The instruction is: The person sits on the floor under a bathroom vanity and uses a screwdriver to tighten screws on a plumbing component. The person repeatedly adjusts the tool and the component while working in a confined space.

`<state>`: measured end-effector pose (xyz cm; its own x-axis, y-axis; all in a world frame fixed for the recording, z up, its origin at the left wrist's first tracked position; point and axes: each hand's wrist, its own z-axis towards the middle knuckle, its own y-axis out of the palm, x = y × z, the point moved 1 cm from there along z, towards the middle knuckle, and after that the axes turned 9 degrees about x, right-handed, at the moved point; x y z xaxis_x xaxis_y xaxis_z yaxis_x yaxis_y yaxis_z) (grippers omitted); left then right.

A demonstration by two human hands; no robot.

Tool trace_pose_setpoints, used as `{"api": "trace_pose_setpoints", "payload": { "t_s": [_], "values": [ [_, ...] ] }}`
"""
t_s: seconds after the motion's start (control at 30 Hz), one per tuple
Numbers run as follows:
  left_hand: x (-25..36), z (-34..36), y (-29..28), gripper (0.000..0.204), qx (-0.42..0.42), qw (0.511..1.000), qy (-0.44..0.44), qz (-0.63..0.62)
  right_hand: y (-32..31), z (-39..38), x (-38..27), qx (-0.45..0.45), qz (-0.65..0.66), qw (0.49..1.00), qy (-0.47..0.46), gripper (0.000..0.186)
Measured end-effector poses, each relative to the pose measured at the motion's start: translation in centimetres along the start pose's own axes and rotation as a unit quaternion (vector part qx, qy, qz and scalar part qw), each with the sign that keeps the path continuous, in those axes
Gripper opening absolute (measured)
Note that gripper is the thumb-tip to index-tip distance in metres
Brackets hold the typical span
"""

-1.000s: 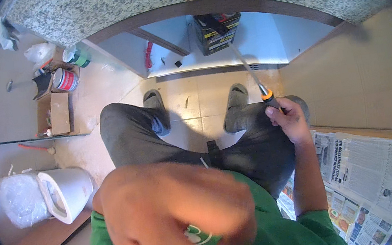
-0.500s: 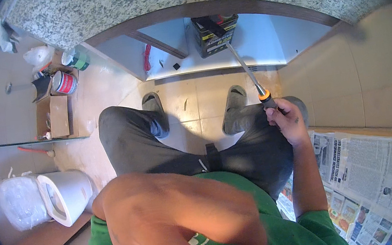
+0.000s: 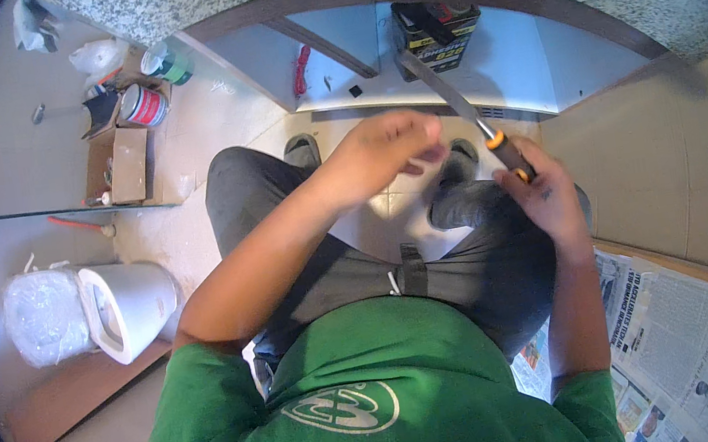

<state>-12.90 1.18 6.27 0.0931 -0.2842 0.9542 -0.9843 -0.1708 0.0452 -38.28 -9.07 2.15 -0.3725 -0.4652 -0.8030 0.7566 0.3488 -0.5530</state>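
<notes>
Grips a tool by its dark-and-orange handle in the right hand. Points its long blade far and left, toward a tin in the far cabinet. Holds the left hand curled, left of the tool; cannot tell, for blur, any contents.

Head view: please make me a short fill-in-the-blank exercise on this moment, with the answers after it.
1. The long metal-bladed tool with a black-and-orange handle is held in the person's ____ hand.
2. The white ceramic toilet is on the person's ____ side.
3. The short-sleeved fabric shirt with a pale oval emblem is coloured ____.

Missing words: right; left; green.
</notes>
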Motion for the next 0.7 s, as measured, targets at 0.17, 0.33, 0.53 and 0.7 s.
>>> {"api": "trace_pose_setpoints", "payload": {
  "t_s": [0.17,0.33,0.53,0.7],
  "values": [
    [-1.3,6.3,0.0,0.039,0.167,0.965,-0.018,-0.2,0.9,5.8,0.4,-0.045,-0.034,0.998,-0.016,0.042],
    [-0.7,10.6,-1.9,0.033,0.199,0.963,0.064,-0.17,1.5,9.9,-0.3,-0.101,-0.01,0.995,0.027,0.038],
    [0.0,12.2,-1.4,0.039,0.165,0.979,0.068,-0.103,1.4,10.4,2.3,-0.1,0.026,0.992,0.066,0.037],
    [-0.4,13.4,-0.9,0.041,0.13,0.981,0.07,-0.122,1.2,10.4,2.6,-0.041,0.007,0.996,0.074,0.035]
  ]
}}
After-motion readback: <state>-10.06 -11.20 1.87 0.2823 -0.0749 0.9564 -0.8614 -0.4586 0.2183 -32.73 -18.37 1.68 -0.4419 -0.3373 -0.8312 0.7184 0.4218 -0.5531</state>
